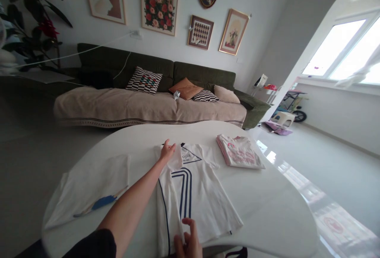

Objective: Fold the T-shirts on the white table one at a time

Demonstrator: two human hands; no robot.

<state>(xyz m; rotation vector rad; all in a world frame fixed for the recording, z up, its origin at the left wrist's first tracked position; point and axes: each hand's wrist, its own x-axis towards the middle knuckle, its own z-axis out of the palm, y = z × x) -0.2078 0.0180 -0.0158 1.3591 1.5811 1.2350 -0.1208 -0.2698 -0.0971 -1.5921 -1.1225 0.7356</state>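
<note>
A white T-shirt (pixel 204 194) with navy stripes lies flat on the table, its left side folded inward over the front. At the shoulder end of that fold, my left hand (pixel 168 152) is closed on the cloth beside the collar. Down at the hem, my right hand (pixel 190 240) has its fingers closed on the folded edge; the lower part of this hand is cut off by the frame. The folded sleeve lies across part of the chest lettering.
The white oval table (pixel 267 210) carries a folded stack of pink and white clothes (pixel 241 152) at right and a white garment with a blue print (pixel 95 186) at left. Behind stands a green sofa (pixel 204 76) with cushions. A white stool (pixel 283 118) is farther right.
</note>
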